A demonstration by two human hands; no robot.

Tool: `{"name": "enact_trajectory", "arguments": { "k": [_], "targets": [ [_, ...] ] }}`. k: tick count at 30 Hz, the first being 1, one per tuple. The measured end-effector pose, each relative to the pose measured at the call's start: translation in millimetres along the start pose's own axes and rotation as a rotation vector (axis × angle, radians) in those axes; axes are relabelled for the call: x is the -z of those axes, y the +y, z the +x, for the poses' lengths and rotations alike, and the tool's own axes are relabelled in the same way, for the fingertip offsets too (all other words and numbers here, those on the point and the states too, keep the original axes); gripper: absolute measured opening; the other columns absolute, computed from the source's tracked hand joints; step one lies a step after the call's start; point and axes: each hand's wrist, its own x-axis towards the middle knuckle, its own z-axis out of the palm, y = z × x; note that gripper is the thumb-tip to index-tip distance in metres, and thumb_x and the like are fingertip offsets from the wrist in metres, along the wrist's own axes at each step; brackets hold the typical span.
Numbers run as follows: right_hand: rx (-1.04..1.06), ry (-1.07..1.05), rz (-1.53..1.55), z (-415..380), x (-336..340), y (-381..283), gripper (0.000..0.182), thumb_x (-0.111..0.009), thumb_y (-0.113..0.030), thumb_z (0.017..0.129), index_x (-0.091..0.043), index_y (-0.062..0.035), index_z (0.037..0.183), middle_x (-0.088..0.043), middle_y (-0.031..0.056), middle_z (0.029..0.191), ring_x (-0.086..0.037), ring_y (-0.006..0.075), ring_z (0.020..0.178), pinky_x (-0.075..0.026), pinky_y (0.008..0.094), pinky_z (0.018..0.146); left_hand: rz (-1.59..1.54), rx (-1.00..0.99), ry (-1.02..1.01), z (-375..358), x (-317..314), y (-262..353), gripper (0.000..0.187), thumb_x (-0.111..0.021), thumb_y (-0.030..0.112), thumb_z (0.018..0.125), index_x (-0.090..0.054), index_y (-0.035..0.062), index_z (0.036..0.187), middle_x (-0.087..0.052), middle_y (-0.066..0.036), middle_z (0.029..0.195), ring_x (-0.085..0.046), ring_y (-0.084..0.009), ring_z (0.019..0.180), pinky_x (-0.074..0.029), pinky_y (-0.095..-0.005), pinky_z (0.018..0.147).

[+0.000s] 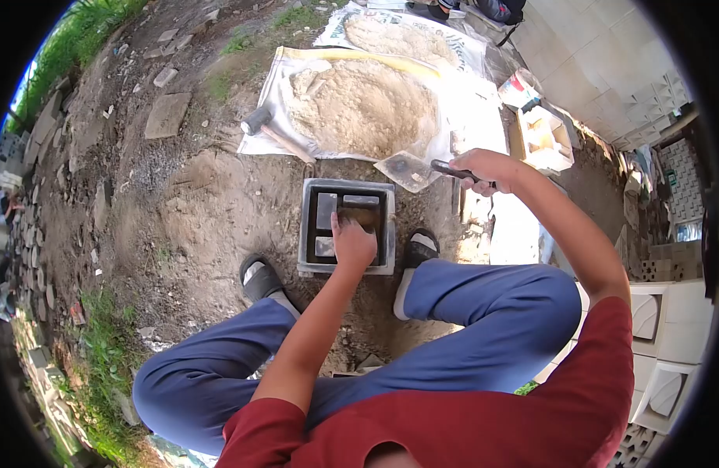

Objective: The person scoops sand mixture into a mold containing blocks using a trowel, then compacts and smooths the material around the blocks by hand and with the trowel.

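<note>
A square, grey, open-topped mould (303,234) sits upright on bare dirt. Inside are raised, dark rectangular blocks (326,210): a long one at the far left, others at the far right and near left. The left hand (354,240) reaches in, hiding the near right part. Beyond the mould and to its right, a dirt-smeared metal trowel (407,171), dark-handled, is gripped in the right hand (486,170), blade pointing left.

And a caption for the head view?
Left hand at a grey rectangular box, right hand holding a black-handled metal trowel near a sandy heap.
</note>
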Motion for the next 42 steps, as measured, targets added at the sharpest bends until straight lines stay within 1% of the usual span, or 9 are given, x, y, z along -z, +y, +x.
{"name": "enact_trajectory", "arguments": {
  "k": [5,8,13,17,23,25,27,30,42],
  "targets": [
    [0.024,0.015,-0.011,18,7,-10,0.019,-0.057,-0.03,0.11,-0.061,-0.0109,0.111,-0.055,-0.0012,0.074,-0.037,0.005,0.048,-0.027,0.0255,0.041,0.032,0.183,-0.531,32,36,31,0.045,-0.057,0.028,0.092,-0.075,-0.0095,0.108,-0.072,-0.029,0.121,-0.066,-0.0408,0.123,-0.019,-0.0531,0.131],
    [0.079,-0.023,-0.005,31,16,-14,0.023,-0.056,-0.031,0.11,-0.061,-0.009,0.106,-0.054,-0.0025,0.07,-0.035,0.0044,0.046,-0.025,0.0267,0.039,-0.089,0.139,-0.666,32,8,24,0.054,-0.051,0.033,0.098,-0.064,-0.0067,0.133,-0.07,-0.028,0.13,-0.066,-0.0393,0.125,-0.034,-0.0564,0.124],
    [0.076,-0.035,-0.003,63,25,-12,0.021,-0.055,-0.03,0.11,-0.061,-0.0101,0.107,-0.053,-0.0036,0.07,-0.037,0.0032,0.046,-0.025,0.0251,0.04,-0.084,-0.344,-0.356,15,-9,-11,0.054,-0.049,0.023,0.101,-0.056,-0.0045,0.146,-0.065,-0.028,0.14,-0.063,-0.042,0.131,-0.045,-0.0511,0.116],
    [0.077,0.003,0.052,102,20,-4,0.023,-0.058,-0.03,0.108,-0.063,-0.0084,0.104,-0.057,0.0,0.074,-0.041,0.0066,0.049,-0.029,0.0283,0.043,-0.276,-0.311,-0.499,29,-11,-20,0.052,-0.049,0.022,0.101,-0.057,-0.0013,0.147,-0.065,-0.027,0.14,-0.062,-0.0428,0.13,-0.044,-0.0526,0.116],
    [0.216,0.245,-0.035,151,2,12,0.032,-0.06,-0.029,0.106,-0.069,0.0023,0.106,-0.056,0.0069,0.073,-0.041,0.015,0.048,-0.032,0.0364,0.044,-0.648,-0.29,-0.269,48,41,-25,0.033,-0.06,0.013,0.098,-0.074,0.0042,0.127,-0.074,-0.021,0.124,-0.071,-0.0381,0.112,-0.057,-0.0453,0.095],
    [0.219,0.248,-0.082,184,8,20,0.038,-0.061,-0.03,0.105,-0.07,0.0049,0.116,-0.065,0.0133,0.078,-0.057,0.0225,0.055,-0.043,0.0427,0.05,-0.643,-0.158,-0.171,67,55,-28,0.024,-0.064,0.011,0.096,-0.079,0.0055,0.113,-0.077,-0.019,0.108,-0.072,-0.0383,0.095,-0.058,-0.0458,0.084],
    [0.221,0.433,-0.308,203,7,19,0.046,-0.061,-0.034,0.104,-0.068,0.0071,0.124,-0.074,0.0231,0.094,-0.074,0.0364,0.082,-0.055,0.0493,0.071,-0.564,-0.175,-0.046,87,56,-36,0.023,-0.064,0.012,0.096,-0.077,0.0036,0.114,-0.075,-0.017,0.107,-0.069,-0.0382,0.096,-0.055,-0.047,0.087],
    [0.186,0.585,-0.304,217,4,13,0.049,-0.057,-0.037,0.105,-0.067,0.0066,0.125,-0.075,0.0287,0.113,-0.071,0.0457,0.112,-0.054,0.0516,0.094,-0.329,-0.211,0.255,116,40,-57,0.027,-0.067,0.021,0.098,-0.073,0.0038,0.117,-0.071,-0.015,0.125,-0.061,-0.0388,0.122,-0.047,-0.0491,0.107],
    [0.31,0.893,-0.16,352,5,17,0.04,-0.057,-0.036,0.103,-0.074,-0.0017,0.117,-0.074,0.0318,0.109,-0.071,0.0504,0.105,-0.054,0.0557,0.093,-0.11,-0.127,0.201,118,19,-63,0.034,-0.06,0.036,0.103,-0.069,0.0063,0.117,-0.068,-0.014,0.131,-0.055,-0.0381,0.134,-0.035,-0.0534,0.12]
  ]
}}
